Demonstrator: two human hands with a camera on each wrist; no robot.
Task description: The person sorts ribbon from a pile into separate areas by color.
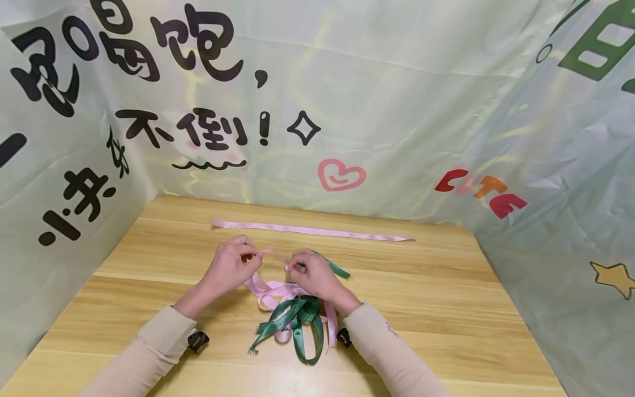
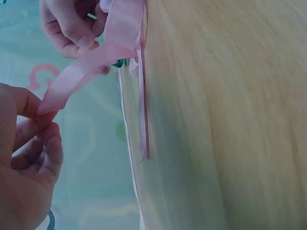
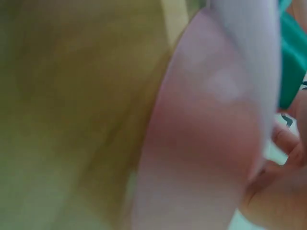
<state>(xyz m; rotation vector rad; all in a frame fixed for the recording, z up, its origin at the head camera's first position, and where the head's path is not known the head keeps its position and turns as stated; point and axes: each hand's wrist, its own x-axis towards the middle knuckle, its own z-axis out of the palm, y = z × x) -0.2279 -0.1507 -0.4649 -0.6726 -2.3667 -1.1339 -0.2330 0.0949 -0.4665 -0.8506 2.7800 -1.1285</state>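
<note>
Between thumb and fingers my left hand [image 1: 234,261] pinches the end of a pink ribbon [image 2: 76,72], seen closely in the left wrist view. A short stretch of it spans to my right hand [image 1: 313,274], whose curled fingers pinch the ribbon farther along. Below the hands lies a loose tangle of pink ribbon [image 1: 270,290] and green ribbon [image 1: 312,314] with frayed ends. Another green end [image 1: 339,270] sticks out beyond the right hand. In the right wrist view, a wide pink band [image 3: 201,124] fills the middle and hides much of the hand.
A separate pink ribbon [image 1: 312,230] lies stretched out straight along the back of the wooden table [image 1: 436,309]. Printed fabric walls [image 1: 397,110] enclose the table at the back and both sides. Dark wrist devices [image 1: 198,342] sit under the sleeves.
</note>
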